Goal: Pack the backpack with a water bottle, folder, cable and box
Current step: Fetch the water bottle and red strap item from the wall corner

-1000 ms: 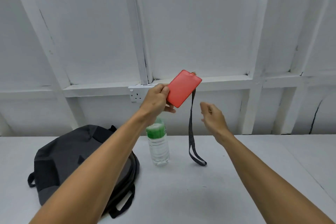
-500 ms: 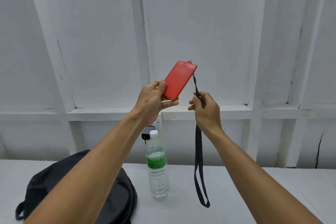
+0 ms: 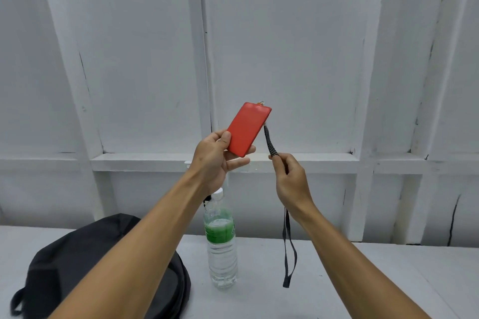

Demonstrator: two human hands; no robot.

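At the centre of the frame a flat red box (image 3: 248, 129) is held tilted, its upper end leaning to the right, by the left hand (image 3: 216, 160); the thumb is pressed on the lower left of its face and the fingers are curled behind its lower edge. A small metal ring is seen at the box's top corner. From the right edge of the box a dark striped strap (image 3: 270, 144) is led down and to the right into the right hand (image 3: 291, 179), where it is pinched between thumb and curled fingers just below the box. Below that hand the rest of the strap is seen hanging as a loop, its end near the white table (image 3: 363, 280) at lower centre right.

A clear water bottle (image 3: 221, 243) with a green label and white cap is shown standing upright on the table at lower centre, partly crossed by the left forearm. A dark backpack (image 3: 77, 254) is seen lying on the table at lower left, just beside the bottle. White panelled wall (image 3: 285, 46) fills the upper frame.
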